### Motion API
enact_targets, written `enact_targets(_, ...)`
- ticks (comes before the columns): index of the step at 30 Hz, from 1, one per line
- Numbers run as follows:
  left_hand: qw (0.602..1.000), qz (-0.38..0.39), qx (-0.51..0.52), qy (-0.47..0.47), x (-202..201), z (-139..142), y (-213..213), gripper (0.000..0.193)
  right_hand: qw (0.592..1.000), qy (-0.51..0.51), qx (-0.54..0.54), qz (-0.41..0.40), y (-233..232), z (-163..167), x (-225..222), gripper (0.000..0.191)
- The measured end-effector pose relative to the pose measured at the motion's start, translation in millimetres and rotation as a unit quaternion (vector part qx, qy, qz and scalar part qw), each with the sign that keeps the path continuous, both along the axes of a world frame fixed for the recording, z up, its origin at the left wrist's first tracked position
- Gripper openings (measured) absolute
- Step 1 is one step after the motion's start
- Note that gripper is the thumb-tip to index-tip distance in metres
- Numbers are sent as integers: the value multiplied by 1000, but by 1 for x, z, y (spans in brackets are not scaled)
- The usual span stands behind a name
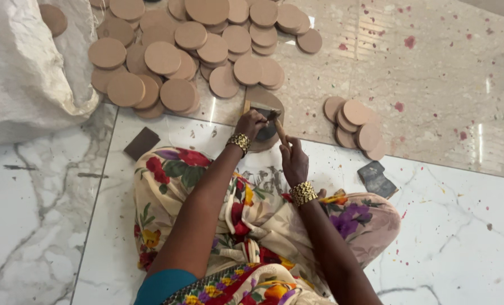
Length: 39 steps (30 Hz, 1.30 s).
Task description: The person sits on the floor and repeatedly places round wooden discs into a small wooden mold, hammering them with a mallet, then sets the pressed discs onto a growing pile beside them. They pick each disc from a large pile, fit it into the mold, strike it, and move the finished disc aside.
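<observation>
A round wooden disc (pixel 266 101) lies flat on the floor (pixel 432 85) just ahead of the knees. The left hand (pixel 252 123) presses on it, fingers curled shut around a small dark tool (pixel 266 133). The right hand (pixel 294 161) grips a wooden handle (pixel 280 131), at 5 o'clock from the disc. A big heap of discs (pixel 190 45) lies at 11 o'clock, a small stack (pixel 356 127) at 3 o'clock

Single head-worn view, looking steeply down from above the lap, close over the flowered cloth (pixel 252 226), facing the disc pile (pixel 190 51) beyond it
</observation>
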State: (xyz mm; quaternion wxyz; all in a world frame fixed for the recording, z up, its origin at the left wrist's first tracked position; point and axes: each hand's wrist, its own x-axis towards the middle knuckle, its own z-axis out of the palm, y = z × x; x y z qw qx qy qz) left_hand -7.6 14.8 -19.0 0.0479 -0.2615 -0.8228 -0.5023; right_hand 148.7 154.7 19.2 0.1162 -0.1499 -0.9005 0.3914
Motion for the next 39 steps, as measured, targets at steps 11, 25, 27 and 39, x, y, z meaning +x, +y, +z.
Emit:
enact_targets(11,994,-23,14,-105,-9,10,-5,19,921,-61,-342,-177,23,-13,-26,25)
enact_targets(25,993,105,48,9,5,0,-43,23,988,27,155,13,-13,-1,-67,86)
enact_targets(27,993,98,66,-16,8,-4,-45,24,990,13,124,64,-27,5,-83,96)
enact_targets(39,973,143,120,-136,14,-5,-42,22,994,18,-111,8,-30,-4,-90,83)
